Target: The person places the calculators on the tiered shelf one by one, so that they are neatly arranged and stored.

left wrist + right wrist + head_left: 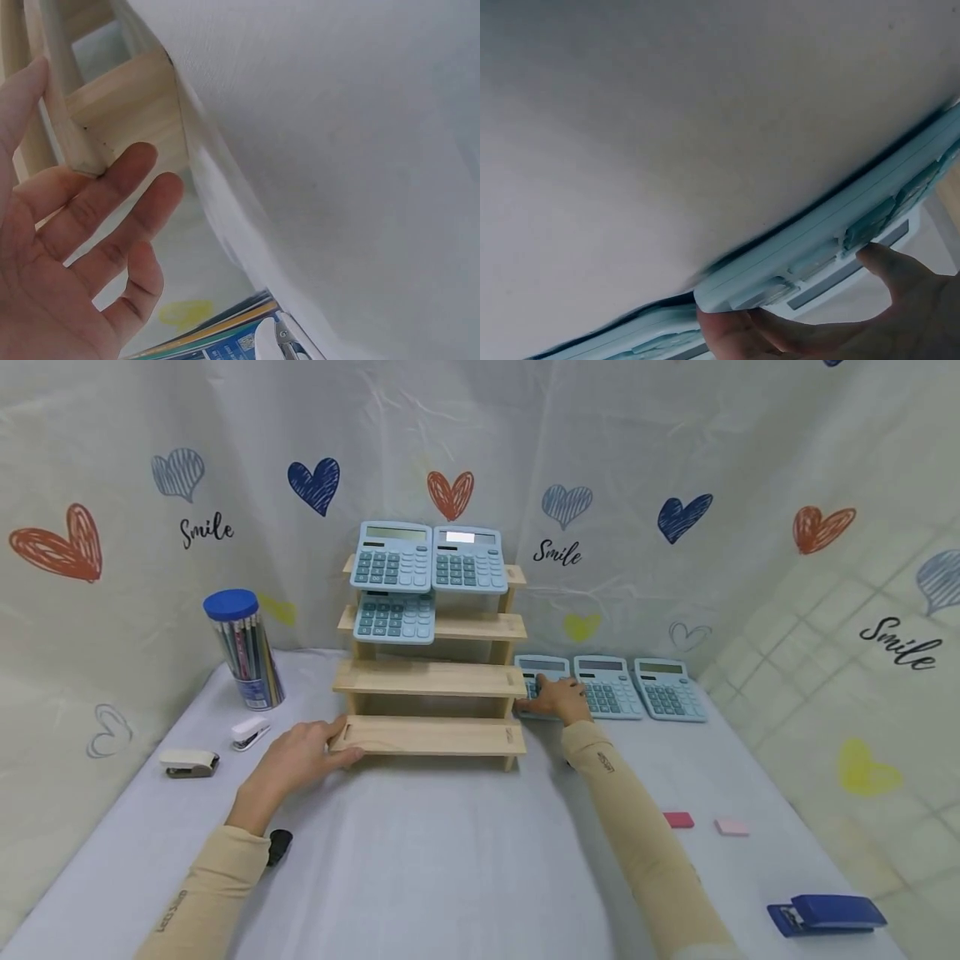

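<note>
My left hand (303, 756) holds the left end of the lowest tier of a stepped wooden shelf (435, 735). In the left wrist view the thumb and index finger lie at the shelf's edge, the other fingers spread loosely. On the right, my right hand (558, 697) grips the leftmost light blue calculator (542, 665) of three lying in a row. One fingertip (874, 253) rests on its keys, others at its side. Two calculators stand on the top tier, another calculator (395, 618) on the tier below, at its left end.
Left of the shelf are a blue-lidded jar of pencils (246, 652), a small white stapler (250, 732) and another white stapler (189, 763). At right lie a red block (678, 819), a pink block (732, 827) and a blue stapler (827, 915). A heart-printed curtain hangs behind.
</note>
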The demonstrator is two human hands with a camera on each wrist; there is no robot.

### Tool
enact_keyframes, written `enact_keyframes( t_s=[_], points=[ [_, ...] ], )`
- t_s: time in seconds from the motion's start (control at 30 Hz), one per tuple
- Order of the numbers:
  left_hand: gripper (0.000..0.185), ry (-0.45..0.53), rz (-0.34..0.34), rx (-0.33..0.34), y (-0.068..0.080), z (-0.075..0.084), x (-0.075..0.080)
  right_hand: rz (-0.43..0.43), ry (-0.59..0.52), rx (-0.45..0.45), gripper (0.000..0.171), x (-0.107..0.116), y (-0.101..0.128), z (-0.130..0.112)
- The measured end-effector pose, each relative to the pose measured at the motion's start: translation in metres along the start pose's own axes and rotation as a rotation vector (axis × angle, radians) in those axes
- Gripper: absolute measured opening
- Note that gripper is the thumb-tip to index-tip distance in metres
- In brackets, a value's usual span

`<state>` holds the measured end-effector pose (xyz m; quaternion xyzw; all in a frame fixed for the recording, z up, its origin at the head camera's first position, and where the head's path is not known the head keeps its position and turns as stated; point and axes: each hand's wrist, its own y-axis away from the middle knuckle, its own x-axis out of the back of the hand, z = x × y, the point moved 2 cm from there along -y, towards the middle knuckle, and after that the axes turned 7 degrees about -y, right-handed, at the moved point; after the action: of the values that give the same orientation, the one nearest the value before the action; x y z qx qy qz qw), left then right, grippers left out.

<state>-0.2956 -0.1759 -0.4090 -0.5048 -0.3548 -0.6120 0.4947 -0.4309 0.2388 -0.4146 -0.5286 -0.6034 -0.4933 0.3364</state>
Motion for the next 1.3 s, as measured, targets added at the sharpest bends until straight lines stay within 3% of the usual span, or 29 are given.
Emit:
enact_keyframes(
  t_s=[0.4,0.53,0.83,1.07,1.3],
  points=[
    [0.08,-0.002,-0.007,-0.005,-0.001,0.0,0.0,0.027,-0.083,0.058,0.1,0.006,0.015,0.006],
    [0.081,0.001,-0.01,-0.001,0.0,0.0,0.001,0.064,-0.107,0.108,0.095,0.02,0.021,0.009],
    [0.079,0.006,-0.002,-0.008,0.001,0.001,0.004,0.124,-0.153,0.126,0.098,0.063,0.053,0.014],
    [0.079,0.012,-0.01,-0.007,-0.001,0.001,0.004,0.163,-0.138,0.219,0.097,0.092,0.086,0.004],
    [0.081,0.014,-0.016,0.002,-0.001,0.0,0.002,0.168,-0.077,0.315,0.092,0.098,0.111,-0.025]
  ],
)
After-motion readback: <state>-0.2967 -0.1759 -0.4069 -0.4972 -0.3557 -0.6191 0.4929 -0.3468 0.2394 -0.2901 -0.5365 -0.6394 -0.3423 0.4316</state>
